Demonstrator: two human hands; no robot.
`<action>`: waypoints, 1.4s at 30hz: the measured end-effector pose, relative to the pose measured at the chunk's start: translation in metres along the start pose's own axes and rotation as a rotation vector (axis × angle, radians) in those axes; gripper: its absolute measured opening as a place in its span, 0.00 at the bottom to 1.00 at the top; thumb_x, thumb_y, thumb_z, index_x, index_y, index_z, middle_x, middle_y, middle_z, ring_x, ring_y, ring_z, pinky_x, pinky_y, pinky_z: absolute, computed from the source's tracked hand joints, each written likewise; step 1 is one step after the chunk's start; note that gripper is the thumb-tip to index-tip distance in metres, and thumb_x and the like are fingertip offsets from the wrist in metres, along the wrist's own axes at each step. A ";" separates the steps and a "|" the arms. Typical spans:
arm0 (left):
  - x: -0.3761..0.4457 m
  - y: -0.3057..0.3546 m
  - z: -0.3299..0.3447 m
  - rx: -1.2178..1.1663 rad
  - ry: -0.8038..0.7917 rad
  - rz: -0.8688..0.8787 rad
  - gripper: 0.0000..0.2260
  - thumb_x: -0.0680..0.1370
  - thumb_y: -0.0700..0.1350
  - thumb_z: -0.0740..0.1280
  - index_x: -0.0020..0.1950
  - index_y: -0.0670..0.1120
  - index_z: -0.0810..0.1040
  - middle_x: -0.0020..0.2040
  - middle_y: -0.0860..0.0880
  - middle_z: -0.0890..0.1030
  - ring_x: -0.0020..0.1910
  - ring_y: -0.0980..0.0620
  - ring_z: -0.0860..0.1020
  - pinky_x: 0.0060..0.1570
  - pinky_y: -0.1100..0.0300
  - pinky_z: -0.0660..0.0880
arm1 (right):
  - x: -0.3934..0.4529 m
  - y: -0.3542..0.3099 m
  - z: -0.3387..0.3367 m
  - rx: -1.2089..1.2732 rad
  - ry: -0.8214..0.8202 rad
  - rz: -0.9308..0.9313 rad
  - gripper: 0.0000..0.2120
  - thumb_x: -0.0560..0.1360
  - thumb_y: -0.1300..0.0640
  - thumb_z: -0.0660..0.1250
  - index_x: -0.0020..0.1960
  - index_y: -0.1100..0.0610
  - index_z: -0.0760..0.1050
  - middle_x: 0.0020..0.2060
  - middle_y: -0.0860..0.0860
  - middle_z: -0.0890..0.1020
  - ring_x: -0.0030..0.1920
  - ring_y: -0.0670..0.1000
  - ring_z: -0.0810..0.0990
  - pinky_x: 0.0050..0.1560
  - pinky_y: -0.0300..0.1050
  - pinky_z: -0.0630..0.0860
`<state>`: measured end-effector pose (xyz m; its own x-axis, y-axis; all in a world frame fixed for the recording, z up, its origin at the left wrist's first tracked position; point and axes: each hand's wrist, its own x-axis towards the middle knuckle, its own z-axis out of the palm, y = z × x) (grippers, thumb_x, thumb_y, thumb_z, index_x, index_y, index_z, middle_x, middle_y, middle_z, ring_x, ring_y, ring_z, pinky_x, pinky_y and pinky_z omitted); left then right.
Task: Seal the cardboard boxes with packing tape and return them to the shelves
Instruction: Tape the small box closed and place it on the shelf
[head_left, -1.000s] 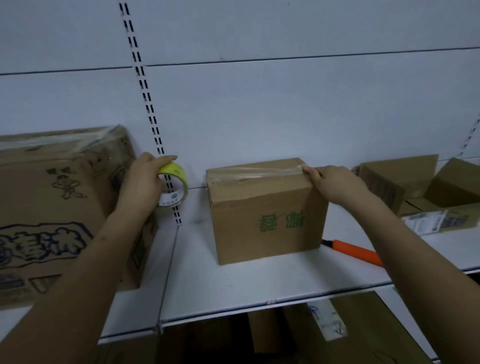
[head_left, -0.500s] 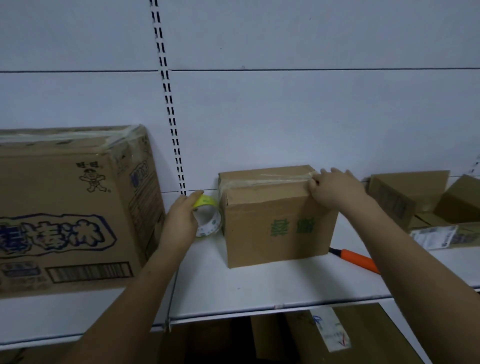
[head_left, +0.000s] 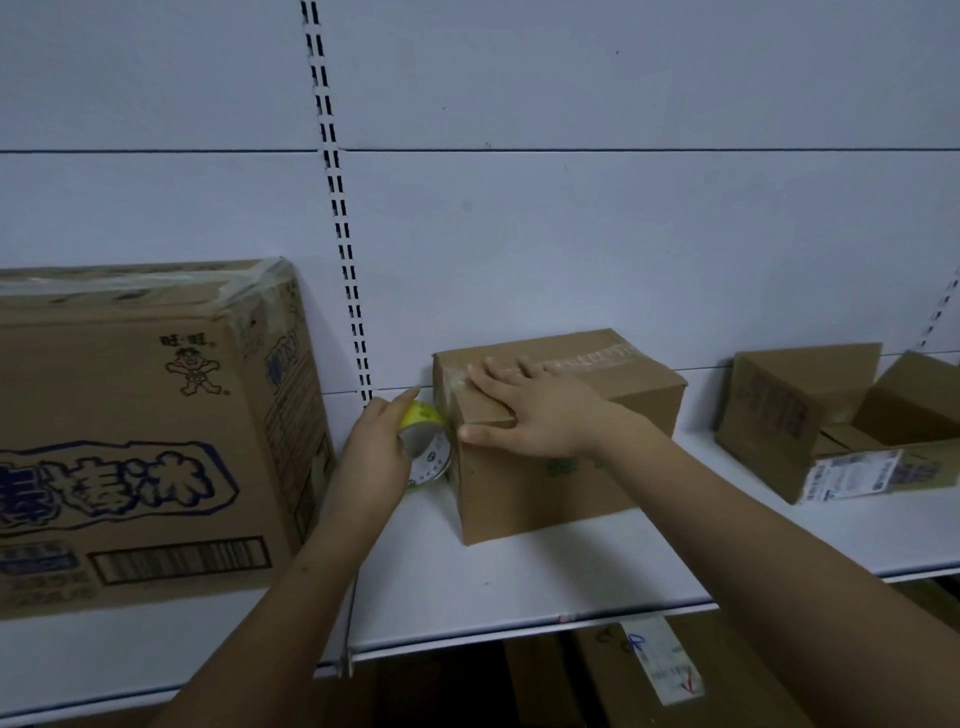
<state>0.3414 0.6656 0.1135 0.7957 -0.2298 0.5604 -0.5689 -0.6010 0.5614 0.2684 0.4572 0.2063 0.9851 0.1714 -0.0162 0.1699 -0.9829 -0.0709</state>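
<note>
Fingers of the right hand (head_left: 540, 415) are spread flat and nearly straight on top of the small cardboard box (head_left: 561, 467), palm pressing near its left front corner, thumb down over the front edge. Left hand (head_left: 376, 457) curls around the tape roll (head_left: 428, 452), holding it just beside the box's left face; index finger lies over the yellow rim.

Biggest to smallest:
- White shelf (head_left: 519, 582) carries everything; slotted upright (head_left: 343, 249) runs up the back panel.
- Large printed carton (head_left: 145, 436) on the left, top taped, standing close to the left hand.
- Small cardboard box sits mid-shelf, clear tape strip (head_left: 587, 358) along its top seam, running down the left edge toward the roll.
- Open cardboard box (head_left: 810, 415) on the right, flaps up, white label (head_left: 852, 475) on its front, well apart from the hands.
- Tape roll touches or nearly touches the small box; can't tell which.
</note>
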 end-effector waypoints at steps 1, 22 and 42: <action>0.000 0.003 -0.002 0.008 -0.011 0.008 0.30 0.74 0.25 0.57 0.75 0.43 0.71 0.58 0.41 0.75 0.58 0.43 0.73 0.53 0.58 0.68 | -0.001 -0.002 0.000 -0.009 -0.003 -0.012 0.41 0.74 0.25 0.51 0.81 0.41 0.44 0.81 0.45 0.47 0.80 0.58 0.46 0.79 0.57 0.45; -0.052 0.026 -0.080 -0.747 -0.382 -0.582 0.12 0.80 0.53 0.66 0.59 0.48 0.80 0.50 0.45 0.82 0.48 0.47 0.81 0.53 0.50 0.77 | -0.026 -0.055 -0.016 0.131 0.081 -0.031 0.30 0.79 0.45 0.62 0.77 0.53 0.59 0.67 0.57 0.74 0.70 0.61 0.69 0.66 0.50 0.68; -0.103 0.086 -0.047 -0.873 -0.586 -0.605 0.13 0.82 0.54 0.63 0.60 0.48 0.67 0.46 0.35 0.84 0.32 0.44 0.84 0.27 0.60 0.77 | -0.051 -0.048 0.011 0.180 0.168 -0.215 0.26 0.81 0.44 0.63 0.77 0.45 0.64 0.76 0.41 0.64 0.77 0.43 0.58 0.77 0.45 0.55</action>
<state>0.2010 0.6730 0.1327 0.8260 -0.5380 -0.1683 0.1583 -0.0652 0.9852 0.2095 0.4959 0.1992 0.9205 0.3458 0.1822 0.3818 -0.8952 -0.2298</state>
